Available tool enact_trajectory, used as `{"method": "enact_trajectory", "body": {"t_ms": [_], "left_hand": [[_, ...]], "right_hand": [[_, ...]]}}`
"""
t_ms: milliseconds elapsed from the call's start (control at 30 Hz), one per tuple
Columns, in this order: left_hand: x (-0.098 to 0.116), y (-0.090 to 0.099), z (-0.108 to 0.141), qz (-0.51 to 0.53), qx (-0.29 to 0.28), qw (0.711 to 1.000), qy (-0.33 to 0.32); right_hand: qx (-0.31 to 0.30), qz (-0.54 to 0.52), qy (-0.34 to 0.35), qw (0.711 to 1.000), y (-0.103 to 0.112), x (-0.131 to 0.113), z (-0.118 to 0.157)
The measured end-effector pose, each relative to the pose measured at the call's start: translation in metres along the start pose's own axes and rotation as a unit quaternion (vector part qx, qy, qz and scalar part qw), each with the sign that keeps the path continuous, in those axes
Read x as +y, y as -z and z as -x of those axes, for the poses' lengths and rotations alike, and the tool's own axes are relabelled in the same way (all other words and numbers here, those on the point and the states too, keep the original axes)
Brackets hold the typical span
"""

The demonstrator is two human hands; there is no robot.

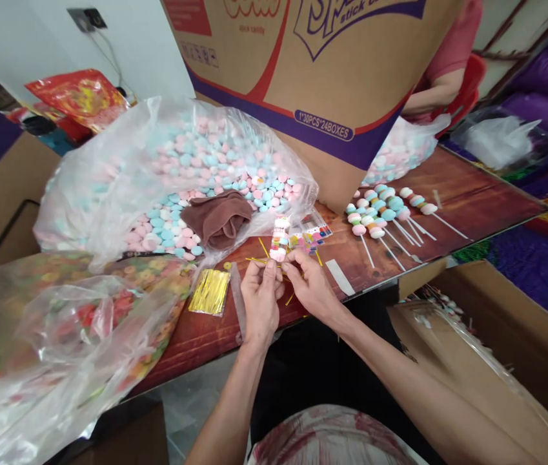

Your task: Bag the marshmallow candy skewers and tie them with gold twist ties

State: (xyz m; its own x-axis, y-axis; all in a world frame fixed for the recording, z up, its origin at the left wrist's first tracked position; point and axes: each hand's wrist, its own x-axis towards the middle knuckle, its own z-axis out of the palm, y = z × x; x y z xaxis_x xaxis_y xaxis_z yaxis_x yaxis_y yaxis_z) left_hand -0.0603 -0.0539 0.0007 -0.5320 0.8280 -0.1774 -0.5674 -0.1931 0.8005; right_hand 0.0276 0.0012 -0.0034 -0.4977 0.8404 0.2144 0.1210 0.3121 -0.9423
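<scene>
Pinching a wrapped candy stack [280, 236] by its lower end in the left hand [261, 294], right of the brown cloth [217, 219]. Closing fingertips of the right hand [313, 284] there too, cannot tell on what exactly. Sitting before a gold tie packet [210, 292], nearer than the cloth.

a red chair [473, 79] stands near purple bags [547, 111].
</scene>
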Motion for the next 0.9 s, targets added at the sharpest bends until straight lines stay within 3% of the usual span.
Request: {"method": "enact_trajectory", "body": {"t_ms": [100,200,300,400,467,533,600,667,767,833,900], "left_hand": [[0.013,-0.004,0.004,0.102,-0.021,0.985,0.134],[0.030,-0.004,0.009,0.193,-0.052,0.939,0.279],[0.036,-0.005,0.014,0.190,-0.092,0.913,0.349],[0.026,-0.011,0.018,0.082,-0.117,0.941,0.306],[0.014,-0.016,0.022,-0.017,-0.084,0.979,0.187],[0.002,-0.019,0.027,-0.109,-0.048,0.991,0.055],[-0.006,-0.020,0.032,-0.164,-0.050,0.985,-0.008],[-0.010,-0.019,0.035,-0.175,-0.064,0.983,0.006],[-0.011,-0.017,0.033,-0.113,-0.060,0.987,0.096],[-0.011,-0.017,0.029,-0.029,-0.053,0.983,0.176],[-0.010,-0.018,0.025,0.055,-0.042,0.965,0.252]], "right_hand": [[-0.014,-0.039,-0.011,0.999,0.006,-0.008,0.007],[-0.065,-0.071,0.011,0.995,0.024,-0.024,0.009],[-0.123,-0.038,0.051,0.990,0.042,-0.033,0.009],[-0.101,0.079,0.099,0.987,0.047,-0.030,0.013],[-0.046,0.149,0.103,0.982,0.045,-0.025,0.018],[-0.021,0.161,0.060,0.985,0.043,-0.023,0.022],[-0.032,0.111,-0.005,0.993,0.045,-0.023,0.025],[-0.054,0.030,-0.066,0.996,0.049,-0.024,0.028],[-0.073,-0.037,-0.108,0.991,0.057,-0.022,0.034],[-0.059,0.014,-0.077,0.995,0.061,-0.019,0.040],[-0.015,0.120,0.013,0.993,0.065,-0.015,0.046]]}}
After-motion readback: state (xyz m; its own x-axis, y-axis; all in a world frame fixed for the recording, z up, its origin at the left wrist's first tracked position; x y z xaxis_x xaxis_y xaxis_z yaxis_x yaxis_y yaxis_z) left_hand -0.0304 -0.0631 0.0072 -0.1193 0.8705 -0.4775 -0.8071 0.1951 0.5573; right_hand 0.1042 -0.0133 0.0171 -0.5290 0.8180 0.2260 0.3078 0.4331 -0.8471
